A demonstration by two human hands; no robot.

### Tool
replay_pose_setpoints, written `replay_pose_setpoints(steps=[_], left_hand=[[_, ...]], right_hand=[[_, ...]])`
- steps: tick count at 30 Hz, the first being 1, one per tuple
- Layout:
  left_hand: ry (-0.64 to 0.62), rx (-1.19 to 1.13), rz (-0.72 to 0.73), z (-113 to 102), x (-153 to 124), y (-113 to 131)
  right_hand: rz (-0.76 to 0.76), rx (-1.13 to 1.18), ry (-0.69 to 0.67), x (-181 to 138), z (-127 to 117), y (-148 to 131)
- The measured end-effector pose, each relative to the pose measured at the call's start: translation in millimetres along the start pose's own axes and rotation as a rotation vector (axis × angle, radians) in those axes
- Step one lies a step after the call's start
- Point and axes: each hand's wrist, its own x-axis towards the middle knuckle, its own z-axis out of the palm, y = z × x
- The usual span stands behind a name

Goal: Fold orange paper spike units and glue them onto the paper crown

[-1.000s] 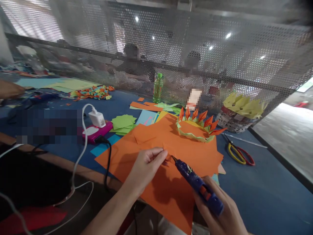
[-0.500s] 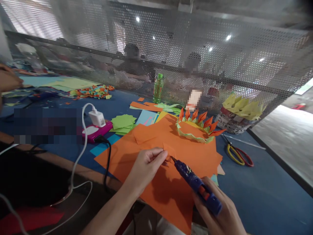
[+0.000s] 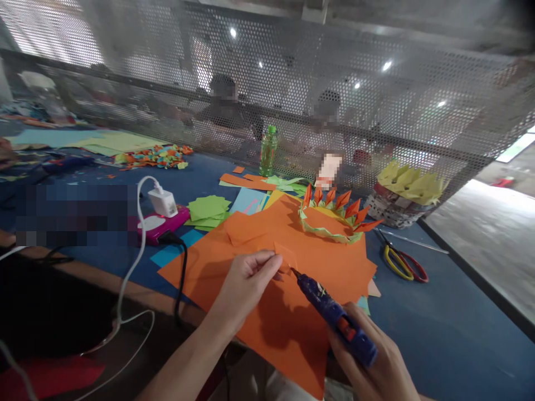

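My left hand pinches a small folded orange paper piece above a spread of large orange paper sheets. My right hand grips a blue glue gun, whose nozzle tip touches the folded piece just right of my left fingertips. Behind them lies a curved paper band of green strip with orange folded points.
Scissors with yellow and red handles lie at the right. A basket of yellow folded pieces, a green bottle, green paper squares, a pink device with white charger and cables sit on the blue table. People sit behind a perforated metal screen.
Both hands keep their hold with the nozzle at the paper piece. A neighbour's hand at the far left has gone out of view; the camera shifted slightly.
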Motion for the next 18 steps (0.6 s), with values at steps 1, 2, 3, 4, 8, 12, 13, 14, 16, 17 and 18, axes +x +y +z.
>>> replay_pose_setpoints(steps=[1,2,3,4,8,12,13,14,16,17,18], left_hand=[[0.002,0.002,0.002,-0.2,-0.1,0.0],[0.003,0.003,0.003,-0.4,0.0,0.0],[0.004,0.006,0.004,-0.5,0.1,-0.1],[0.006,0.008,0.005,-0.7,0.3,-0.3],[0.015,0.015,0.008,-1.2,1.2,-0.4],[0.021,0.020,0.004,-1.7,1.4,0.1],[0.020,0.020,0.002,-1.9,1.4,0.0],[0.020,0.020,0.002,-2.1,1.3,-0.2],[0.019,0.020,0.004,-2.5,1.1,-1.0],[0.021,0.020,0.008,-2.7,1.0,-1.6],[0.024,0.021,0.013,-2.8,0.9,-2.2]], right_hand=[[0.006,-0.003,-0.001,-0.2,0.0,-0.1],[0.008,-0.005,-0.002,-0.2,0.0,-0.2],[0.005,-0.007,-0.002,-0.1,0.0,-0.4],[-0.001,-0.007,-0.001,0.1,0.0,-0.6],[-0.027,0.003,0.005,0.9,-0.1,-0.9],[-0.017,-0.011,0.004,-0.4,-0.7,0.3],[-0.015,-0.015,0.001,-0.9,-1.0,0.7],[-0.011,-0.017,-0.004,-1.4,-1.3,1.0],[-0.003,-0.020,-0.016,-2.2,-2.2,1.5],[-0.001,-0.021,-0.023,-2.4,-2.7,1.7],[0.001,-0.021,-0.029,-2.6,-3.2,1.9]])
